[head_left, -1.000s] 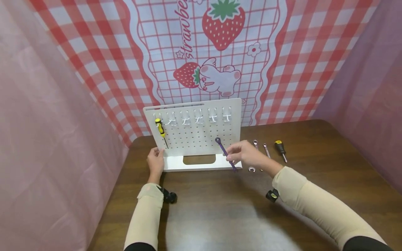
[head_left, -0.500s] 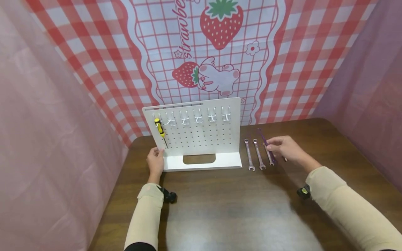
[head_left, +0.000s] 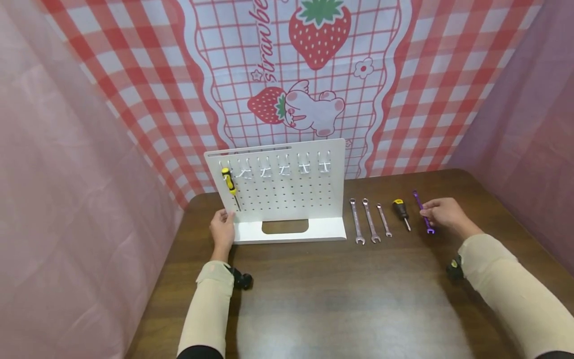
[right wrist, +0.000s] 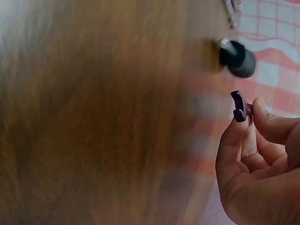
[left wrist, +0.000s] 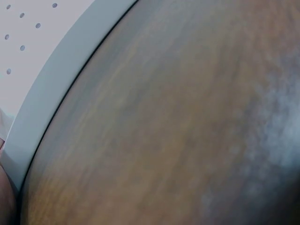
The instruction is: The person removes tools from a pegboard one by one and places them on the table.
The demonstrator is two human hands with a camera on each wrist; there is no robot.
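Note:
My right hand point(head_left: 446, 214) pinches a purple combination wrench point(head_left: 418, 200) between thumb and fingers at the right of the table. In the right wrist view the wrench's dark open end point(right wrist: 238, 107) points toward the camera, past the thumb. At the left, my left hand point(head_left: 221, 232) grips the lower left edge of a white pegboard stand point(head_left: 291, 209). A yellow-and-black screwdriver point(head_left: 229, 183) hangs on the leftmost hook of the board. The left wrist view catches the stand's base edge point(left wrist: 70, 70) and only a sliver of the hand.
Between board and right hand lie three silver wrenches point(head_left: 356, 222) in a row, then a black screwdriver point(head_left: 401, 212) with a yellow cap. Several clear hooks point(head_left: 284, 167) line the board's top. A checked strawberry cloth point(head_left: 417, 119) hangs behind the wooden table point(head_left: 332, 294).
My right hand has carried the purple wrench rightward from in front of the board, over the silver wrenches, to right of the black screwdriver. The left hand stays at the board's edge.

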